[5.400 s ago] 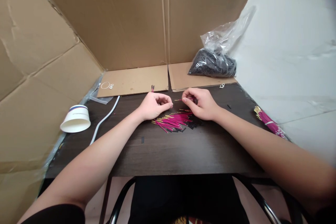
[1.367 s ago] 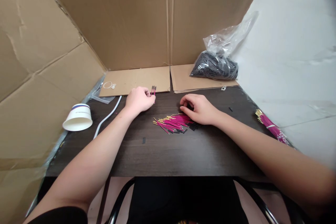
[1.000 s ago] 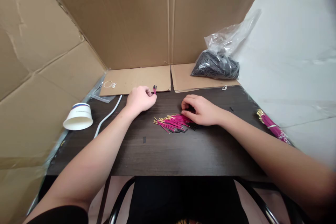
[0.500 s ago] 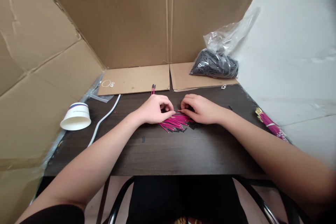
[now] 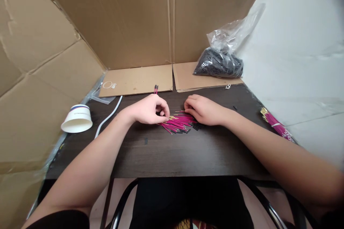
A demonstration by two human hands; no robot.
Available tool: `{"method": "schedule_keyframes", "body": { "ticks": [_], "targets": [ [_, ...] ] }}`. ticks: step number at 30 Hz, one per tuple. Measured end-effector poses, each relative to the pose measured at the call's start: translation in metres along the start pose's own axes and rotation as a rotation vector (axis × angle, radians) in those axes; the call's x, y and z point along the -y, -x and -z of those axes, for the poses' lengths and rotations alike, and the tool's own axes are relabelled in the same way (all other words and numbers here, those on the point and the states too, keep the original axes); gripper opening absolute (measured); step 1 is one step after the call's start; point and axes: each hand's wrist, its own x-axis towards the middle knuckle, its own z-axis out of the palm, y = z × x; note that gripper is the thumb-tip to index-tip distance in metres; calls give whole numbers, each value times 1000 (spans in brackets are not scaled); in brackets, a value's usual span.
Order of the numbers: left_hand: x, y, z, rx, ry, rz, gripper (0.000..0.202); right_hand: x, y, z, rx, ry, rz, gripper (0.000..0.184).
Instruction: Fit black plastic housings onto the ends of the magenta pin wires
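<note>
A thin magenta wire (image 5: 181, 111) with a bare metal tip sticks out to the left from the pinched fingers of my right hand (image 5: 205, 111). My left hand (image 5: 150, 109) is curled, thumb and fingertips together at the left end of a pile of magenta wires (image 5: 178, 121). Whatever those left fingertips hold, if anything, is too small to make out. Gold-coloured ends show at the pile's upper left. Short black sleeves (image 5: 185, 131) lie along its lower right side. Behind my left hand, a few magenta wires with black sleeves (image 5: 156, 88) poke up.
A clear bag of black sleeves (image 5: 219, 65) sits on cardboard (image 5: 188, 82) at the back right. A tied bundle of magenta wires (image 5: 278, 125) lies on the right. At left are a tipped white paper cup (image 5: 76, 118) and a pale cable (image 5: 109, 115). Cardboard walls (image 5: 129, 18) surround the table.
My left hand has moved left, away from my right hand and the wire. The right hand stays nearly in place, with the wire's tip now exposed. The view has shifted slightly.
</note>
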Motion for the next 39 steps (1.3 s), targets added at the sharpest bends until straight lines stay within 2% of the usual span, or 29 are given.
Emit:
{"method": "schedule_keyframes", "body": {
  "ticks": [3, 9, 20, 39],
  "targets": [
    [1, 1, 3, 37, -16, 24, 7, -1, 0, -1, -20, -24, -17, 15],
    [3, -2, -3, 90, -75, 57, 10, -1, -1, -1, -53, -89, -85, 13],
    [1, -2, -6, 67, -81, 38, 10, 0, -2, -1, -55, -86, -88, 14],
    [-4, -3, -8, 164, -139, 99, 15, 0, -2, -2, -47, -45, -78, 13]
  ]
}}
